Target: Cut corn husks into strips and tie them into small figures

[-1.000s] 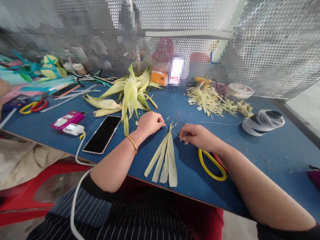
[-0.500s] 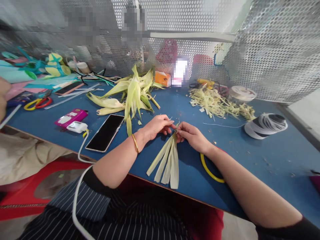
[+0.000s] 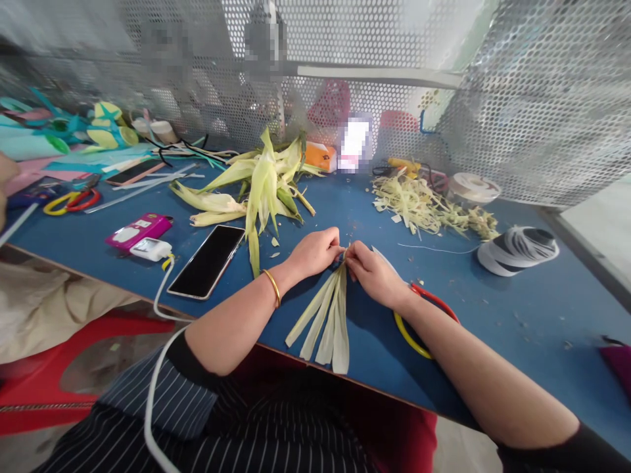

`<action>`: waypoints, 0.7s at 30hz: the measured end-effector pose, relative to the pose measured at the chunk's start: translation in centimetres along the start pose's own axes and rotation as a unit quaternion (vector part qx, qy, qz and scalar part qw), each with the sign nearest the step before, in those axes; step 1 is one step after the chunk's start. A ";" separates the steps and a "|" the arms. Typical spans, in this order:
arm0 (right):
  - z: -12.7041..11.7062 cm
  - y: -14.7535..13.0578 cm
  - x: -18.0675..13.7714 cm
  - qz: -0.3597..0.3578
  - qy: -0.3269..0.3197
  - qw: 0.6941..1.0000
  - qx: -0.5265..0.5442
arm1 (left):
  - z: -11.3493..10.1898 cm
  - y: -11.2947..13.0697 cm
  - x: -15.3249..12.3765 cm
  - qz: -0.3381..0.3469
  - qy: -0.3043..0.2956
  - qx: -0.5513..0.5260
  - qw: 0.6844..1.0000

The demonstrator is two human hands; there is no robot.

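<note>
A fanned bundle of pale corn husk strips (image 3: 323,322) lies near the table's front edge, its gathered top between my two hands. My left hand (image 3: 318,253), with a gold bangle at the wrist, is closed in a pinch at the left of that top; what its fingertips hold is hidden. From the other side my right hand (image 3: 369,266) is closed, fingers curled against the gathered top. Scissors with red and yellow handles (image 3: 411,336) lie partly beneath my right forearm. At the right a spool of white thread (image 3: 517,251) lies on its side, a loose end trailing left.
Whole corn husks (image 3: 263,177) are heaped at the back, left of a pile of shredded husk (image 3: 409,200). A phone (image 3: 207,263) and a purple box (image 3: 140,233) lie left. A tape roll (image 3: 474,187) stands near the perforated screen (image 3: 374,39). Another person's hand shows far left.
My fingers have curled tighter, and both hands are now closed at the bundle's top. My right hand has turned over slightly, and more of the scissors shows beside it.
</note>
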State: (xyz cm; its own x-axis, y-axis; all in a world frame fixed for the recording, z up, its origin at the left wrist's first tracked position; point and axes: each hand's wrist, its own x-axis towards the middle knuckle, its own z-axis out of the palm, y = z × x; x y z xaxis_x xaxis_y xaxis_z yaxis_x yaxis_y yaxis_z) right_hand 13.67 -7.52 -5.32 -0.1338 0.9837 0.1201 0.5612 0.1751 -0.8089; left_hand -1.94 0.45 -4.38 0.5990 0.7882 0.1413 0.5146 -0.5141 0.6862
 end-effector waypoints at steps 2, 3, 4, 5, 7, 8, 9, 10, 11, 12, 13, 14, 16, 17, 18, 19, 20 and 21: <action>0.2 0.1 0.0 0.019 0.021 0.999 0.030 | 0.1 0.0 0.1 -0.006 0.012 -0.068 0.998; 0.3 0.1 0.1 0.026 0.032 0.998 0.039 | 0.1 0.0 0.1 -0.004 0.026 -0.101 0.995; 0.4 0.2 0.1 0.031 0.042 0.998 0.042 | 0.2 0.1 0.1 0.006 0.043 -0.126 0.991; 0.5 0.2 0.2 0.034 0.052 0.997 0.041 | 0.4 0.2 0.2 0.018 0.061 -0.147 0.987; 0.6 0.4 0.3 0.030 0.070 0.996 0.042 | 0.6 0.5 0.2 0.040 0.088 -0.170 0.981; 0.5 0.4 0.4 0.026 0.081 0.995 0.050 | 0.7 0.7 0.2 0.037 0.100 -0.184 0.977; 0.4 0.4 0.5 0.022 0.097 0.993 0.066 | 0.9 0.9 0.1 0.026 0.108 -0.205 0.972; 0.2 0.4 0.5 0.016 0.116 0.989 0.086 | 0.9 1.1 0.1 0.006 0.112 -0.239 0.964; -0.1 0.3 0.6 0.008 0.138 0.984 0.111 | 1.0 1.3 0.0 -0.023 0.111 -0.286 0.951; -0.4 0.2 0.7 -0.003 0.159 0.977 0.139 | 1.0 1.6 -0.1 -0.056 0.104 -0.336 0.934; -0.7 0.0 0.7 -0.014 0.177 0.969 0.170 | 1.0 2.0 -0.2 -0.093 0.077 -0.379 0.918; -1.0 -0.2 0.8 -0.026 0.190 0.961 0.200 | 1.0 2.4 -0.3 -0.120 0.030 -0.405 0.906; -1.6 -0.8 0.8 -0.047 0.205 0.946 0.246 | 0.8 3.3 -0.4 -0.132 -0.086 -0.457 0.875; -1.9 -1.1 0.8 -0.055 0.209 0.942 0.258 | 0.7 3.8 -0.5 -0.137 -0.116 -0.485 0.856; -2.3 -1.4 0.8 -0.062 0.213 0.939 0.263 | 0.6 4.3 -0.4 -0.140 -0.130 -0.501 0.844; -2.6 -1.7 0.7 -0.069 0.217 0.938 0.262 | 0.5 4.8 -0.3 -0.142 -0.136 -0.508 0.839; -2.9 -1.9 0.6 -0.075 0.222 0.937 0.257 | 0.3 5.2 -0.1 -0.144 -0.132 -0.506 0.840; -3.2 -2.2 0.5 -0.081 0.228 0.937 0.252 | 0.1 5.5 0.1 -0.146 -0.123 -0.496 0.847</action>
State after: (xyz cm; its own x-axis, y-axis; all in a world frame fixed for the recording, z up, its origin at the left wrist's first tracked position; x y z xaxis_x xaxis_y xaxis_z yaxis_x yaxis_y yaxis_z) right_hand 14.99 -7.25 -1.67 0.2428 0.8818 0.4044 0.0918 0.3941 -0.9145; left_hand 1.02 -2.34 -0.65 0.7079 0.6752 -0.2072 -0.0330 0.3247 0.9452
